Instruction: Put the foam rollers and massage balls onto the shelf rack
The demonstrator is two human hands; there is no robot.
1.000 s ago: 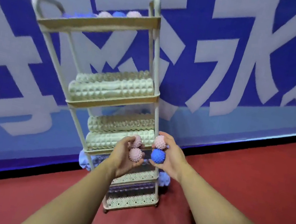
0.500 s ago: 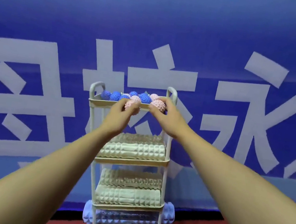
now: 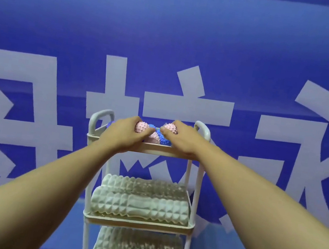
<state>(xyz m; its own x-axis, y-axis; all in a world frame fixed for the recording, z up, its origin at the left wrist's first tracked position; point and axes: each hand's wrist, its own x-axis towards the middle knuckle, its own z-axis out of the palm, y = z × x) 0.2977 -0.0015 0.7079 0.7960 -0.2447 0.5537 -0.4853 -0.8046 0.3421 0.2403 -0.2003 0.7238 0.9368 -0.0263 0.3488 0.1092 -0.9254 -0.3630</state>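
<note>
Both hands over top tier of rack (image 3: 144, 147); left hand (image 3: 122, 133) curled round pink ball (image 3: 142, 127); right hand (image 3: 180, 141) curled round pink ball (image 3: 170, 128); second pink ball (image 3: 154, 137) and blue balls (image 3: 164, 140) between hands in tray; cream rollers (image 3: 139, 206) on two tiers below; blue banner (image 3: 172, 39) behind.

Our hands (image 3: 123, 134) lifted spiky massage balls (image 3: 142, 127) from low beside rack (image 3: 145, 147), now lowering them into top tray.
</note>
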